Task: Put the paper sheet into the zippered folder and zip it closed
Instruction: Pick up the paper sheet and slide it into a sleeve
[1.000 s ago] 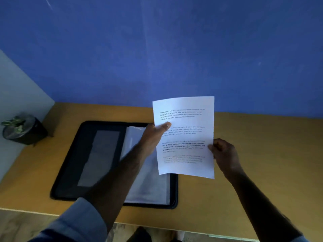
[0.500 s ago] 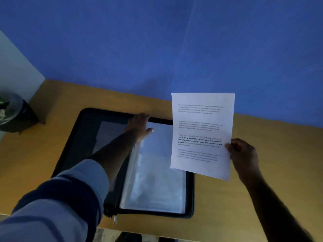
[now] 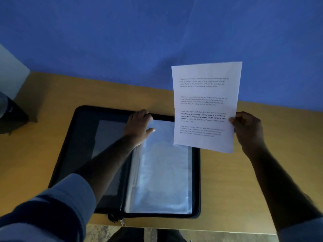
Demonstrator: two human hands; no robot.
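Observation:
The black zippered folder (image 3: pixel 83 137) lies open flat on the wooden table, with clear plastic sleeves (image 3: pixel 162 172) filling its right half. My left hand (image 3: pixel 139 125) is at the sleeves' top edge, fingers curled over that edge and thumb lying on the top sleeve. My right hand (image 3: pixel 247 130) pinches the right edge of the printed paper sheet (image 3: pixel 204 105) and holds it upright in the air over the folder's far right corner. The zipper pull (image 3: pixel 122 222) hangs at the folder's near edge.
A dark plant pot (image 3: pixel 10 114) stands at the table's far left. The blue wall rises right behind the table (image 3: pixel 262 180). The table's near edge runs just below the folder, with floor showing beneath it.
My left hand let go of the paper and went to the top edge of the folder's sleeves. My right hand alone carried the sheet to the right.

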